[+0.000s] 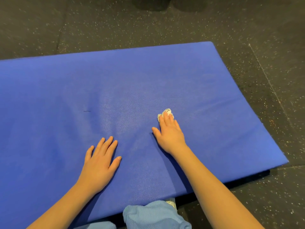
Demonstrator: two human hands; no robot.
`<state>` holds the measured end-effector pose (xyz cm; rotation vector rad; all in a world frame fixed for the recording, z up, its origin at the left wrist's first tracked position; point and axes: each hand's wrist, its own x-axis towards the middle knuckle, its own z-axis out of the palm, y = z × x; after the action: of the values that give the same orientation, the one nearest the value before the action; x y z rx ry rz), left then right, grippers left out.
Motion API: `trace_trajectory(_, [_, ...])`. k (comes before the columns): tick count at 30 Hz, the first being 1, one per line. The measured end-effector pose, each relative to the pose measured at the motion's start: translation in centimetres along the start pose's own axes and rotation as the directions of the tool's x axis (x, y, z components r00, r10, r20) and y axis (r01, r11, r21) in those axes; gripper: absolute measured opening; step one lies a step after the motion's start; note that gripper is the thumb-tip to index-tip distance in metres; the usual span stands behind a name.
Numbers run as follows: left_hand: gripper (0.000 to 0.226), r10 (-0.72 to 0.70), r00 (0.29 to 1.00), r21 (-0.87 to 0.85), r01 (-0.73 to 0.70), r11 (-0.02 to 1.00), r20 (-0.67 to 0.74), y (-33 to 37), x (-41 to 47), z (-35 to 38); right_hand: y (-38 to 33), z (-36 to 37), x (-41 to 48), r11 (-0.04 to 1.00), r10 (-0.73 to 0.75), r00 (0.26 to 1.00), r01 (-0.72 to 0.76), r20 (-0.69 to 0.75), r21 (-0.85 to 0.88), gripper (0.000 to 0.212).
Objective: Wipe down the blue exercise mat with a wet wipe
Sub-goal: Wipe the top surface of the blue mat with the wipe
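Wipe (168, 111) under right hand (170, 136); mat (66, 80) beneath

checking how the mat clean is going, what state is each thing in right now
blue mat: lying flat on the floor, with a paler sheen near the middle that may be damp
wet wipe: crumpled into a wad, pinned to the mat under the right fingers
right hand: fingers straight, pressing the wipe onto the mat
left hand: flat on the mat with fingers spread, holding nothing
speckled floor: dark, under the mat

a gym: speckled black rubber floor (165, 30) under a blue exercise mat (66, 83).
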<state>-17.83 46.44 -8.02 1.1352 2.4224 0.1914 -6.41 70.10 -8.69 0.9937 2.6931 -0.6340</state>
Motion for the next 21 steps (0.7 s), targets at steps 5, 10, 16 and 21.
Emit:
trace_trajectory(5, [0.094, -0.004, 1.000, -0.015, 0.004, 1.000, 0.028, -0.5, 2.4, -0.9, -0.5, 0.3, -1.1, 0.954, -0.292, 0.950, 0.297, 0.113, -0.036, 0.072])
trace_trajectory(10, [0.090, 0.009, 1.000, 0.007, -0.009, 1.000, -0.014, -0.6, 2.8, -0.4, 1.4, -0.8, 3.1, 0.996, -0.030, 0.999, 0.031, 0.014, -0.087, 0.065])
trace_trajectory(16, [0.084, 0.019, 0.998, -0.009, -0.019, 1.000, -0.055, -0.8, 2.8, 0.0, -0.7, 0.4, 2.6, 0.942, -0.320, 0.943, 0.327, 0.097, -0.077, 0.072])
trace_trajectory(21, [0.082, 0.040, 0.997, 0.002, -0.040, 0.999, -0.059, -1.2, 2.9, 0.0, 1.8, -1.4, 6.1, 0.978, -0.147, 0.989, 0.142, -0.021, -0.153, 0.061])
